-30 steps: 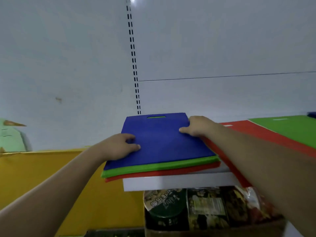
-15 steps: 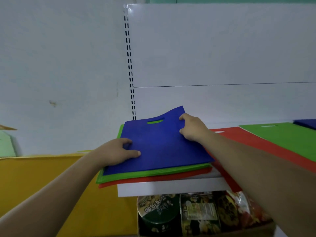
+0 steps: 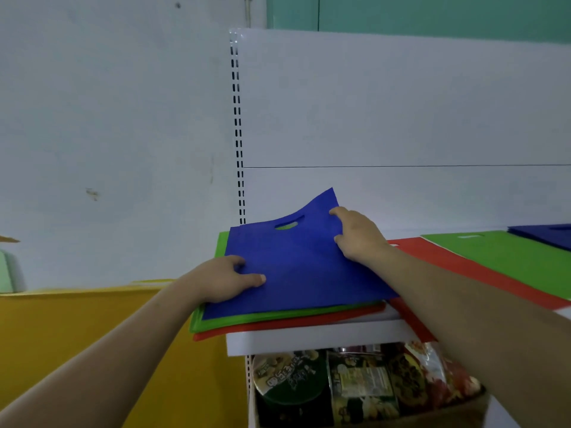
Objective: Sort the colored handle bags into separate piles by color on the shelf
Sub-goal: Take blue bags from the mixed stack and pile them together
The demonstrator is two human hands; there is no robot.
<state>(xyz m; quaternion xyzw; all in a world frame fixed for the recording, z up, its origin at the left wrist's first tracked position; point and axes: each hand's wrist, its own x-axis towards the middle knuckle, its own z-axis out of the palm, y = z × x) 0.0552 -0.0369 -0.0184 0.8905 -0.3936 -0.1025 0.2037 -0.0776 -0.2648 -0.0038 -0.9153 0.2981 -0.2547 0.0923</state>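
A blue handle bag (image 3: pixel 302 267) lies on top of a mixed stack at the left end of the white shelf (image 3: pixel 315 339). Under it show the edges of a green bag (image 3: pixel 278 318) and a red bag (image 3: pixel 287 326). My right hand (image 3: pixel 358 234) pinches the blue bag's far right corner, which is lifted and bent upward. My left hand (image 3: pixel 228 278) grips the blue bag's left edge, thumb on top. To the right on the shelf lie a red pile (image 3: pixel 457 261), a green pile (image 3: pixel 506 251) and a blue pile (image 3: pixel 547 234).
A slotted upright rail (image 3: pixel 237 131) runs up the white back panel behind the stack. Below the shelf sits a cardboard box with packaged snacks (image 3: pixel 355 384). A yellow board (image 3: pixel 77 329) stands at lower left.
The blue bag's far right corner has risen off the stack as my right hand went from lying on it to pinching and lifting it. My left hand stays on the left edge.
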